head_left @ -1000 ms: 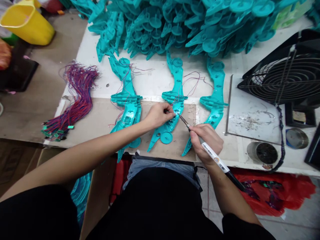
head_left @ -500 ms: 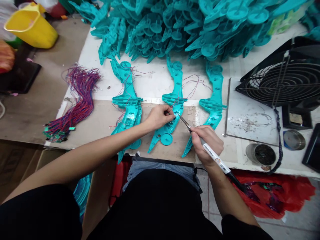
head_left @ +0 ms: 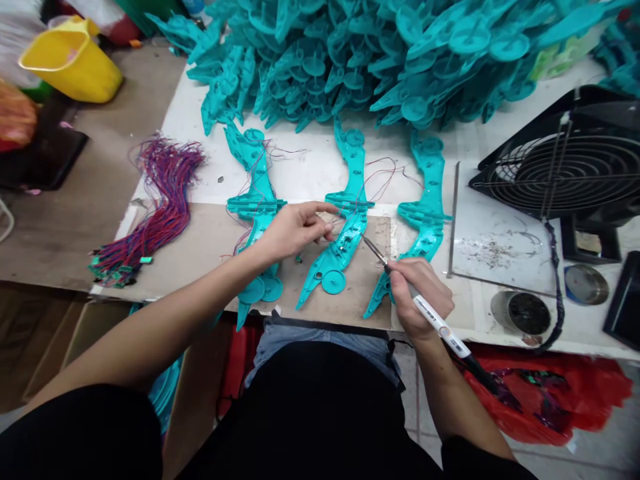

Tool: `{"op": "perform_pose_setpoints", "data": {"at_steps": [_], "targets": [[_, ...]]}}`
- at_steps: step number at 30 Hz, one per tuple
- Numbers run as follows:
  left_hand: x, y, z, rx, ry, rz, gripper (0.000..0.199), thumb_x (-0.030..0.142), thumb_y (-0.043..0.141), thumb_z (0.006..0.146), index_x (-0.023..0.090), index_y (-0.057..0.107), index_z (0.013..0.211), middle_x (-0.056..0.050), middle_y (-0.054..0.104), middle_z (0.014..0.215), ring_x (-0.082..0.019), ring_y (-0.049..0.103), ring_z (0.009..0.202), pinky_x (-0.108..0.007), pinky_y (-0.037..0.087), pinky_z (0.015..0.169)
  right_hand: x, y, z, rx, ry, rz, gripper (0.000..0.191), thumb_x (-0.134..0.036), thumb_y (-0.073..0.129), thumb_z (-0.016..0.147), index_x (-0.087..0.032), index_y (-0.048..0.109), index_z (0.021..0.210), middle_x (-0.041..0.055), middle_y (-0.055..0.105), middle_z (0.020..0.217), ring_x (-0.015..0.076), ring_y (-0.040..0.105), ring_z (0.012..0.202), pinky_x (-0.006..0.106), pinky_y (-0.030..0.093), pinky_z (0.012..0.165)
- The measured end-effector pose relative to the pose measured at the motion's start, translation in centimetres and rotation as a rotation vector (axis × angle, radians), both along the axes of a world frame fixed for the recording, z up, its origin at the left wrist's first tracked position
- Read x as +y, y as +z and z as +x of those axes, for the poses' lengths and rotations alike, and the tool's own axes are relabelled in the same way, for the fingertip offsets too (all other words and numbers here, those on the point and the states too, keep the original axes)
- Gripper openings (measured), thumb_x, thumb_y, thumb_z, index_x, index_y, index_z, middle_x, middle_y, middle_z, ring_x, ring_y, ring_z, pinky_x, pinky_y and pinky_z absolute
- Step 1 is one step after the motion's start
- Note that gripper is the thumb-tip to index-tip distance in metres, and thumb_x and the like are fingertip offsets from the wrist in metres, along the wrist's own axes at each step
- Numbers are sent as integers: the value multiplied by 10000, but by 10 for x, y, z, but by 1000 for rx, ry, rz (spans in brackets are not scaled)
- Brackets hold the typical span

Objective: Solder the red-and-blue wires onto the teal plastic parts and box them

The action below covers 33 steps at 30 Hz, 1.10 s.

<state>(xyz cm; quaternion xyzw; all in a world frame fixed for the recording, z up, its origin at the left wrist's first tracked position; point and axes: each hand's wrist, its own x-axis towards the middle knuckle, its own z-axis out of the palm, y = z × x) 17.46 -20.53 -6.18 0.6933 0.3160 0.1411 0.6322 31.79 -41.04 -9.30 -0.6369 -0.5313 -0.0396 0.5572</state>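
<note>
Left hand (head_left: 295, 231) is half-open, its hold I cannot tell; right hand (head_left: 421, 295) grips a soldering iron (head_left: 438, 324). Between them, nearer the left, middle turquoise shell (head_left: 355, 225) runs lengthwise toward the workbench's (head_left: 305, 179) front edge.

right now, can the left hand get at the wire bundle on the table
Probably yes: the left hand would have to pass over the left teal piece lying between, but nothing seems to cover the wire bundle.

Wire bundle (head_left: 170, 200) lies frame left, three parts (head_left: 356, 170) line the middle, heaped parts (head_left: 345, 63) up top, fan (head_left: 565, 160) right!
</note>
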Motion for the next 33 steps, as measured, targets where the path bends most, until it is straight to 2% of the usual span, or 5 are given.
{"op": "perform_pose_setpoints", "data": {"at_steps": [3, 5, 13, 28, 33], "targets": [[-8, -10, -1, 154, -129, 148, 82, 214, 671, 783, 142, 653, 817, 5, 653, 621, -111, 576, 572, -206, 387, 543, -1, 0, -1, -23, 55, -17, 236, -50, 637, 833, -205, 723, 990, 39, 697, 817, 180, 659, 776, 343, 547, 700], [-13, -17, 0, 214, -150, 222, 77, 204, 662, 774, 143, 644, 731, 14, 625, 609, -108, 554, 583, -207, 373, 544, -1, -1, -2, -41, 86, -21, 241, -44, 644, 823, -199, 718, 992, 42, 693, 818, 181, 652, 775, 345, 547, 701], [-16, -20, 0, 262, -166, 343, 88, 206, 618, 768, 154, 675, 726, 27, 594, 600, -104, 499, 575, -220, 344, 545, -1, -3, -5, -92, 173, -78, 205, -81, 651, 823, -200, 717, 976, 49, 687, 803, 189, 656, 770, 352, 566, 702], [-12, -25, 1, 267, -206, 374, 81, 195, 623, 787, 146, 677, 751, 6, 642, 671, -119, 541, 624, -236, 366, 593, 2, -7, -4, -190, 237, -80, 226, -81, 656, 821, -203, 692, 1008, 21, 638, 734, 164, 627, 732, 320, 556, 675], [-11, -26, 2, 264, -205, 349, 83, 193, 623, 784, 143, 683, 757, 5, 637, 657, -114, 528, 608, -231, 358, 577, 1, -8, -3, -180, 193, -52, 240, -99, 647, 835, -222, 696, 1036, 21, 653, 753, 169, 640, 731, 328, 559, 660]]}}
